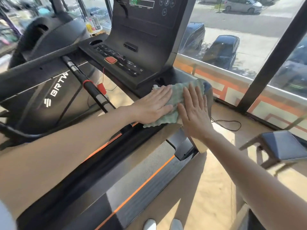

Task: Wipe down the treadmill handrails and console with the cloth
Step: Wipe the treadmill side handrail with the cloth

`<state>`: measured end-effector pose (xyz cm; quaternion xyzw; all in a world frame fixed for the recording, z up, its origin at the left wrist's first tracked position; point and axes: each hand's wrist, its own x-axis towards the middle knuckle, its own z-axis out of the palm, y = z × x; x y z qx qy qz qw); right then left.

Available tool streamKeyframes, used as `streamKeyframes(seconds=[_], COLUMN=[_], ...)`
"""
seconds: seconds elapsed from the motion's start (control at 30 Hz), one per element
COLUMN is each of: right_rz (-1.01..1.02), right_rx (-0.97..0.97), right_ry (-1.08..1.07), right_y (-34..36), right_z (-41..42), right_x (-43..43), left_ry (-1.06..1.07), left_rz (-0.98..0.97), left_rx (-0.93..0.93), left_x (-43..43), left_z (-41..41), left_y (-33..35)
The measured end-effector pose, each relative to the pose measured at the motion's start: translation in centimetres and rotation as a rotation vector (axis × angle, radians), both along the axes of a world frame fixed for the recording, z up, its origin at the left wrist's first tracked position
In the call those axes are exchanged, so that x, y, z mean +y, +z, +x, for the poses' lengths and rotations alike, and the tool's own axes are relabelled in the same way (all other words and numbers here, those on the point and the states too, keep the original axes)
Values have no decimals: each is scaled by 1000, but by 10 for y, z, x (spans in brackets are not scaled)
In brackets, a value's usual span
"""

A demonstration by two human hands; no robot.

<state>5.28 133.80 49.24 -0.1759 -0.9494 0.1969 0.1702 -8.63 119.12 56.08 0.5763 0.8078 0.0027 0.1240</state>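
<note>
Below the console's [137, 47] right corner, the cloth [177, 94] lies spread over the right handrail [167, 131]. It is pale green, nubbly and wavy-edged, and its long axis runs along the rail, from the person up towards the console's base. Both hands lie flat on it, fingers straight, gripping nothing: the left hand [152, 105] presses the half nearer the console's middle, the right hand [194, 113] the outer half. At the console's left end an oval cup recess [95, 42] is too dark to show any contents. The console is matte black plastic, curving upright, with a rounded red button [110, 60] on its sloping front.
</note>
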Motion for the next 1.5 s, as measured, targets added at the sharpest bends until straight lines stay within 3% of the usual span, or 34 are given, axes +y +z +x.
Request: streamKeyframes(seconds=[0.13, 0.3, 0.43, 0.7, 0.9, 1.5], right_rz=[-299, -989, -1224, -1189, -1128, -1024], right_rx=[189, 332, 332, 574, 594, 638], right_ry=[-25, -95, -92, -327, -382, -364], right_y=[-36, -32, -30, -14, -25, -50], right_z=[26, 50, 50, 32, 27, 46], right_x=[-51, -107, -114, -92, -101, -273], left_ry=[-3, -37, 46, 193, 226, 318], left_rz=[1, 68, 175, 301, 301, 304], left_rx=[24, 520, 532, 512, 546, 558], left_x=[-28, -61, -74, -61, -57, -247], left_z=[31, 75, 96, 107, 103, 138], left_y=[-2, -35, -42, -40, -43, -58])
